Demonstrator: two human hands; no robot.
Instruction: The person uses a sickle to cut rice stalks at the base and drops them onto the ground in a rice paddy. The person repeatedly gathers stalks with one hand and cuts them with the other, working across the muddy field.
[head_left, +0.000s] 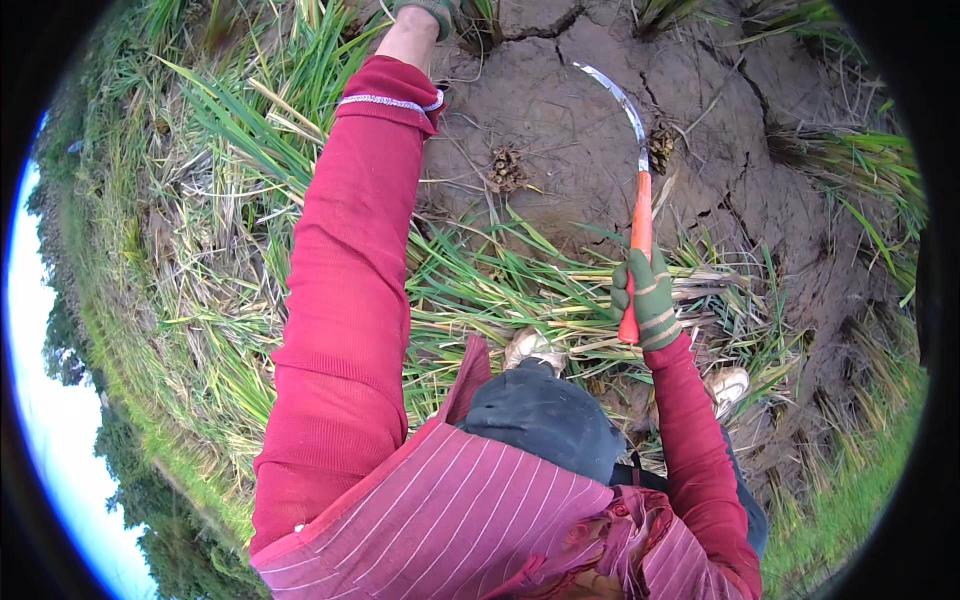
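My right hand (646, 300), in a green striped glove, is closed around the orange handle of a sickle (642, 214). The curved metal blade points up and to the left over bare soil. At the top edge, my left hand (435, 11), in a similar glove, is mostly cut off by the frame; its fingers and anything in them are hidden. A grass-like plant clump (478, 22) stands just right of it. Cut green and yellow stalks (517, 292) lie across the ground between my arms, some of them under my right hand.
Cut stubble stumps (507, 169) stick out of the cracked mud (562, 112). Standing leafy clumps (855, 161) grow at the right. My shoes (534, 349) are on the ground among the stalks. Dense stalks and leaves cover the left side.
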